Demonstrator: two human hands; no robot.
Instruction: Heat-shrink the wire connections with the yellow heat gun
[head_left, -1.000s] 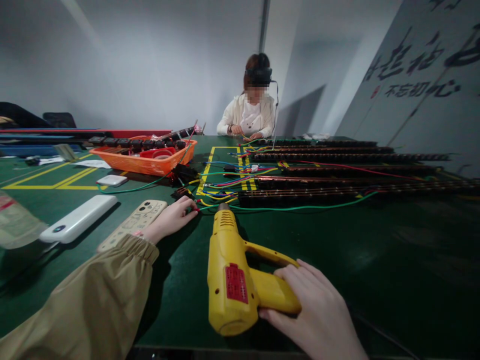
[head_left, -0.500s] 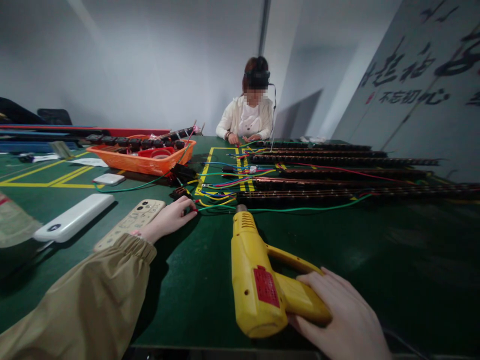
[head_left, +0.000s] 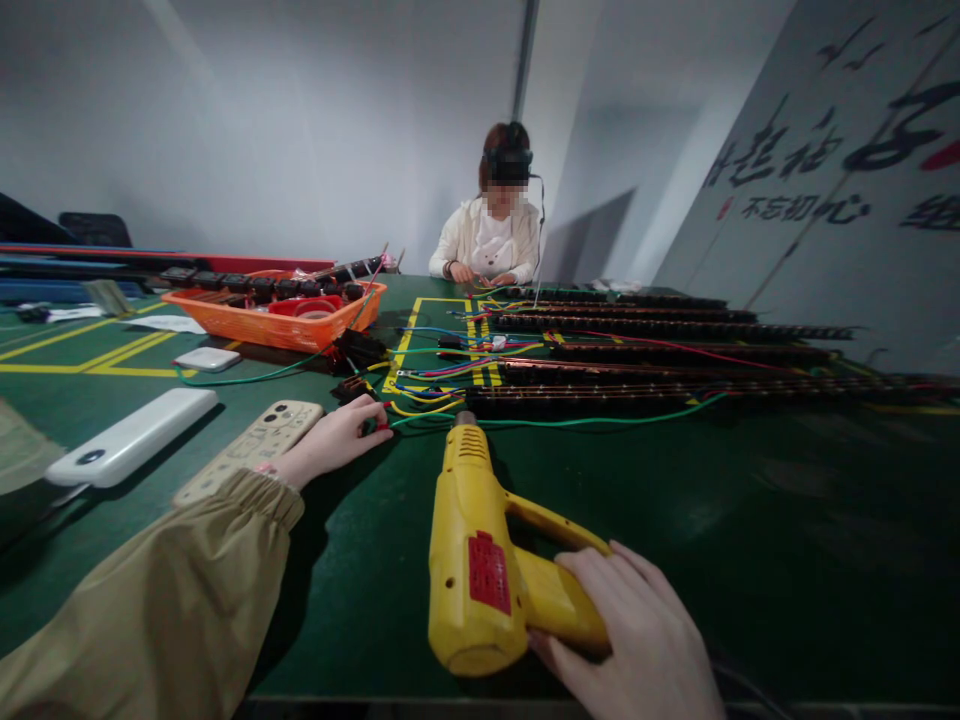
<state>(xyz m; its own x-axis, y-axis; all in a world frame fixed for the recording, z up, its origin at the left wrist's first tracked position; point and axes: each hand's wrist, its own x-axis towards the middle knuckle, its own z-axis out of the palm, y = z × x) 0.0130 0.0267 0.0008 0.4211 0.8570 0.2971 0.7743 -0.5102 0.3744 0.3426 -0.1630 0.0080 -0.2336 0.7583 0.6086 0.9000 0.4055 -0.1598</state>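
My right hand (head_left: 637, 630) is wrapped around the handle of a yellow heat gun (head_left: 480, 560) with a red label. Its metal nozzle points away from me, close to the green wire (head_left: 517, 421) that runs across the table. Beside the phone, my left hand (head_left: 341, 440) is closed in a pinch at the left end of that wire. A small red spot shows at the fingertips; whether it is part of the wire or a nail, I cannot tell. Yellow wires (head_left: 427, 409) lie just beyond the fingers.
Long black strips (head_left: 637, 397) with coloured wires lie across the green table (head_left: 750, 560). An orange basket (head_left: 277, 330) of parts stands back left. Nearer are a patterned phone (head_left: 251, 450), a white power bank (head_left: 135, 440) and a white square device (head_left: 208, 359). A person (head_left: 491, 230) sits opposite.
The heat gun and my right hand have shifted left, and the nozzle has come a little closer to my left hand. The whole view has slid slightly. My left hand keeps its pinch.
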